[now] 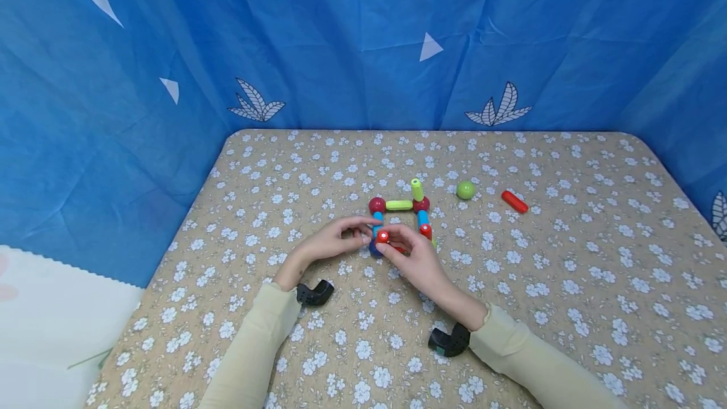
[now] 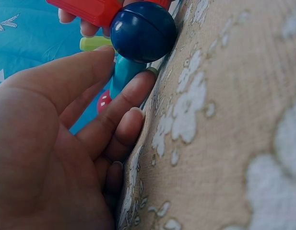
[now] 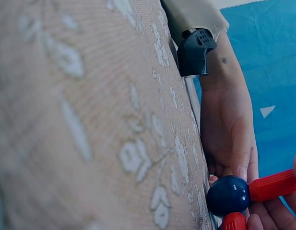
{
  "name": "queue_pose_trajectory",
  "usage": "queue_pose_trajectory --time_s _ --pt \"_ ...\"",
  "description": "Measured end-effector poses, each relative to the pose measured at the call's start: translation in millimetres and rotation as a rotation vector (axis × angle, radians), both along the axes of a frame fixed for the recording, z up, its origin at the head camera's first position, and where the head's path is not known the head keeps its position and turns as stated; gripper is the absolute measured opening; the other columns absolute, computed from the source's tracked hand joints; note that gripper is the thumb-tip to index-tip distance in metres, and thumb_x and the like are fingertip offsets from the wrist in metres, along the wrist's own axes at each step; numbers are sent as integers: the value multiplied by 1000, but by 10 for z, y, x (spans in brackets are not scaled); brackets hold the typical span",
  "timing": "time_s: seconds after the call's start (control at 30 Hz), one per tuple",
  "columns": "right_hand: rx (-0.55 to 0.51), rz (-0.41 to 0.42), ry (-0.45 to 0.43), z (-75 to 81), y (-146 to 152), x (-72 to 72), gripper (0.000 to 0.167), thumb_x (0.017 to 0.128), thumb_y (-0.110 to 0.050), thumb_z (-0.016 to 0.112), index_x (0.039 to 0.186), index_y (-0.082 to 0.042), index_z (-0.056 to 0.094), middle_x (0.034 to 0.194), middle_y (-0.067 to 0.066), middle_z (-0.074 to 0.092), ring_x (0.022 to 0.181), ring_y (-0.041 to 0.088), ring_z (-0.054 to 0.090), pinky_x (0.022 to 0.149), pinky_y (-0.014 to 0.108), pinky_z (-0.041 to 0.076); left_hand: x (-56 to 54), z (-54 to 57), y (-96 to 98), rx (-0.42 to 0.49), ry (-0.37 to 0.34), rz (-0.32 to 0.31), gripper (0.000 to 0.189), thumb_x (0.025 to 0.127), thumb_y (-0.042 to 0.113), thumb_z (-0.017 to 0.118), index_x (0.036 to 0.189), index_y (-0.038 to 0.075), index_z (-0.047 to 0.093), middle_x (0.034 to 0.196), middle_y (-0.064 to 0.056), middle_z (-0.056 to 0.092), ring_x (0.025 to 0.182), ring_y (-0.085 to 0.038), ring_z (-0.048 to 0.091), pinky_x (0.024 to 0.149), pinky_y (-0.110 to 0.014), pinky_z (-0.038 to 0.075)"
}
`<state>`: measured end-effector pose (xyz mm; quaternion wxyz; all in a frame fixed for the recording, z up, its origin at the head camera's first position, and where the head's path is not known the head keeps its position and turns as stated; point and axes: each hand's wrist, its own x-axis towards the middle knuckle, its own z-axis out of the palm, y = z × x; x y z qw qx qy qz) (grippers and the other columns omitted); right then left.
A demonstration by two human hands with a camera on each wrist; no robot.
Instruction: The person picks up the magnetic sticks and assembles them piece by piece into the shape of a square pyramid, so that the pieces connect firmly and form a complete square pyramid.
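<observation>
A square of short rods and balls lies on the table. At its near left corner sits a dark blue ball [image 2: 144, 32]. My right hand [image 1: 414, 257] pinches a red rod [image 3: 275, 186] that stands up from this ball. My left hand [image 1: 335, 238] has thumb and fingertips on either side of a light blue rod [image 2: 124, 74], close against the ball. Another red rod [image 3: 234, 222] runs out from the ball under my right hand. At the far side, a yellow-green rod [image 1: 399, 205] joins two dark red balls, and a second yellow-green rod [image 1: 417, 189] stands on the right one.
Right of the square lie a green ball [image 1: 466, 190] and a loose red rod [image 1: 514, 201]. A flowered cloth [image 1: 568, 283] covers the table, with a blue curtain [image 1: 363, 43] behind it. Black wrist devices sit by both sleeves.
</observation>
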<state>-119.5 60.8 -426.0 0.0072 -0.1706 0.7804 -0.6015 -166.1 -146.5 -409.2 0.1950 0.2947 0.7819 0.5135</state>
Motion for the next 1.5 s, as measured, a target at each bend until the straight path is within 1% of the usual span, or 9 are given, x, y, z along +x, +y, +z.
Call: queue_pose_trajectory --time_s 0.37,0.63,0.8,0.93,1.07,1.17,1.33,1.43,1.5 --pt "10 -4 -26 16 -7 -3 24 89 -12 66 112 -7 62 107 2 63 100 15 59 85 30 48 -10 -8 -6 1 -15 5 37 93 4 56 129 -1 53 108 -14 60 94 -27 52 80 -36 44" --pt "3 -4 -4 56 -9 24 24 89 -9 65 112 -3 62 107 6 63 100 20 60 85 34 48 -6 -11 -4 11 -20 0 38 93 4 56 131 -2 51 110 -17 59 98 -28 53 80 -37 44" --pt "-9 0 -1 -2 14 7 25 88 -10 66 111 -3 62 106 7 63 99 22 60 85 36 48 -2 1 -5 25 -27 -5 46 93 2 55 137 -3 42 109 -19 60 95 -27 56 79 -33 45" --pt "-15 2 -1 -21 26 1 24 88 -9 67 110 -4 62 105 7 63 99 21 60 84 35 49 -33 -42 -16 44 -17 -12 56 93 0 55 142 -4 30 106 -19 61 91 -26 58 78 -33 46" --pt "-15 1 3 -25 35 2 23 87 -8 67 110 -4 62 104 6 64 97 21 60 84 35 49 -106 -204 -42 65 -14 28 57 93 1 55 144 0 29 106 -18 62 94 -25 58 80 -33 45" --pt "-10 -2 -2 -22 47 11 23 87 -9 68 109 -5 62 102 5 64 95 20 61 83 36 49 -155 -319 -52 93 -7 97 55 94 5 56 143 4 32 109 -17 61 97 -25 57 82 -33 45" --pt "16 21 -19 -8 92 31 23 87 -9 68 109 -6 62 100 3 64 93 18 61 82 34 49 -174 -359 -49 135 32 218 60 92 6 60 144 6 31 125 -18 51 96 -25 56 80 -31 46" --pt "50 54 -35 9 140 56 22 86 -10 69 107 -8 62 99 1 64 91 16 61 81 32 50 -176 -362 -50 128 50 229 65 90 5 62 146 7 29 132 -18 45 97 -24 57 81 -32 46" --pt "72 89 -43 24 173 78 22 86 -11 69 106 -9 62 99 0 64 91 15 61 81 31 50 -175 -359 -51 103 53 216 63 90 8 63 145 8 32 132 -15 46 98 -22 56 82 -33 46"
